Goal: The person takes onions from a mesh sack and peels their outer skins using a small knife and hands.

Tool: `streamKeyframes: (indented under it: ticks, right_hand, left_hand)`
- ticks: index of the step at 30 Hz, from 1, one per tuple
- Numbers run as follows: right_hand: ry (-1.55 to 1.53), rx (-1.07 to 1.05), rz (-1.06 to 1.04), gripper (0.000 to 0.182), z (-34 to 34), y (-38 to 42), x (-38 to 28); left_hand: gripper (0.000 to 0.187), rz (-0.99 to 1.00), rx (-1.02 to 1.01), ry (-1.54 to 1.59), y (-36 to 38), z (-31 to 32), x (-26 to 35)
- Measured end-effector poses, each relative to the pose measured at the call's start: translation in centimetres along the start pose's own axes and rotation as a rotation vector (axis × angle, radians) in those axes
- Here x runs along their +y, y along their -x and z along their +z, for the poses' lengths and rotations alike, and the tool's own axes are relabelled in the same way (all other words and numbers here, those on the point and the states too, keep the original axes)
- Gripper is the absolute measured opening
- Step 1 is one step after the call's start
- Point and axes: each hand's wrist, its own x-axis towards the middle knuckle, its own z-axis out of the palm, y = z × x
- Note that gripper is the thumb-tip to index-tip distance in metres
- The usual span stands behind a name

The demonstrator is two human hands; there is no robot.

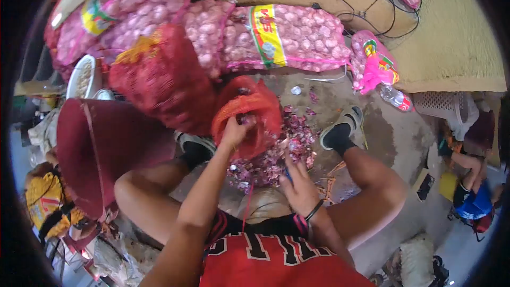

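Note:
My left hand reaches into the mouth of a red mesh sack, its fingers curled around something dark purple that I cannot make out. Low over a pile of purple onion skins and pieces is my right hand. A small blue object shows between its thumb and fingers, mostly hidden. Purple-and-white bulbs lie among the peelings by the fingertips. Beside the open sack leans a full red mesh sack.
Large pink mesh sacks of bulbs line the wall. A maroon tub stands at left. A plastic bottle and white basket are at right. Two other people sit at the sides. Cables hang above.

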Motion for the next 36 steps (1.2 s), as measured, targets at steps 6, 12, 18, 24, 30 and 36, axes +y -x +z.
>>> streamKeyframes:
  ticks: [6,12,18,24,30,36]
  right_hand:
    - [-0.14,0.17,-0.292,0.051,0.6,3.2,0.1]
    - [0.074,0.078,-0.286,0.052,1.1,6.6,-0.5]
    - [-0.029,0.184,-0.331,0.048,2.6,8.2,-0.4]
    - [-0.202,0.209,-0.402,0.048,2.7,9.0,-1.3]
    - [-0.195,0.133,-0.478,0.065,4.1,8.8,-2.3]
    - [-0.098,0.172,-0.466,0.073,4.7,8.5,-2.2]
  left_hand:
    - [0.058,0.11,-0.384,0.993,17.0,-2.0,9.7]
    - [0.063,0.234,-0.405,0.984,25.0,-2.1,11.0]
    - [0.063,0.333,-0.25,0.898,27.7,-1.3,8.6]
    - [0.062,0.422,-0.179,0.912,28.5,-0.3,7.2]
    - [0.063,0.409,-0.174,0.882,28.6,-0.2,6.6]
    - [0.049,0.428,-0.222,0.843,28.4,0.2,5.6]
